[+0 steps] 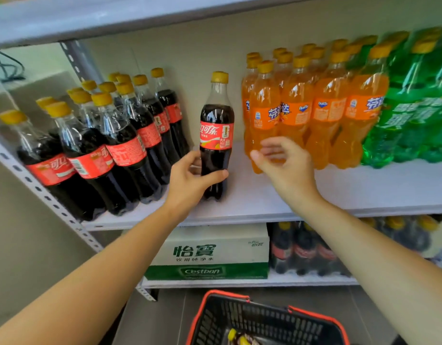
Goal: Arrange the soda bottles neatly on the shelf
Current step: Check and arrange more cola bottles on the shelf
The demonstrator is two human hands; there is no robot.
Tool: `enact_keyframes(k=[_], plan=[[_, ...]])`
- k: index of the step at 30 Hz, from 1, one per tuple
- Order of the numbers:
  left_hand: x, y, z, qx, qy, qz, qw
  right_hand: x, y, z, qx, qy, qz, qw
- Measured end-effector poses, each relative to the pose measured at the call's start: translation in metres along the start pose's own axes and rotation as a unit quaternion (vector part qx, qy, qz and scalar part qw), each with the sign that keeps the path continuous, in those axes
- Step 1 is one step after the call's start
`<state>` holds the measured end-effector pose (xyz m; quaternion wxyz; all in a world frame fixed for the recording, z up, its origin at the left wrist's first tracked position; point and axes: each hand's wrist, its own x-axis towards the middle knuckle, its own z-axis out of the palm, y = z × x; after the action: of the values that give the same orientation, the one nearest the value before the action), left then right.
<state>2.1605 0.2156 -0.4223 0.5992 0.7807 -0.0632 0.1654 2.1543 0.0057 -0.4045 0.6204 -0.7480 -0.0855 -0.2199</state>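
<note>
At far left, a block of cola bottles (110, 150) in clear ribbed plastic with yellow caps stood on the smooth white shelf (264, 197). The left hand (190, 180) gripped the lower body of a single upright cola bottle (217, 135), thumb across its front, in the gap between groups. The right hand (287, 163) hovered with fingers spread, holding nothing, before the orange soda bottles (312, 108). Green soda bottles (414, 108) followed. Below sat a black mesh basket (264, 319) with a red rim.
</note>
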Motion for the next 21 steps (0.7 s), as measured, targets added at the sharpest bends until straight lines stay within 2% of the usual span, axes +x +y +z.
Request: enact_keyframes(k=[4,7,11,18,21], plan=[[-0.054,0.024,-0.006,-0.044,-0.090,-0.019,0.995,-0.020,-0.036,0.010,0.146,-0.150,0.027,0.978],[-0.081,0.032,-0.004,-0.113,-0.157,-0.065,0.979,-0.030,-0.045,0.005,0.248,-0.180,0.058,0.950],[-0.097,0.030,0.001,-0.196,-0.181,-0.100,0.959,-0.035,-0.043,-0.002,0.309,-0.220,0.103,0.920],[-0.101,0.019,0.008,-0.349,-0.185,-0.189,0.899,-0.026,-0.037,-0.006,0.335,-0.183,0.170,0.909],[-0.103,0.011,0.011,-0.360,-0.171,-0.199,0.895,-0.024,-0.033,-0.007,0.314,-0.151,0.176,0.920]])
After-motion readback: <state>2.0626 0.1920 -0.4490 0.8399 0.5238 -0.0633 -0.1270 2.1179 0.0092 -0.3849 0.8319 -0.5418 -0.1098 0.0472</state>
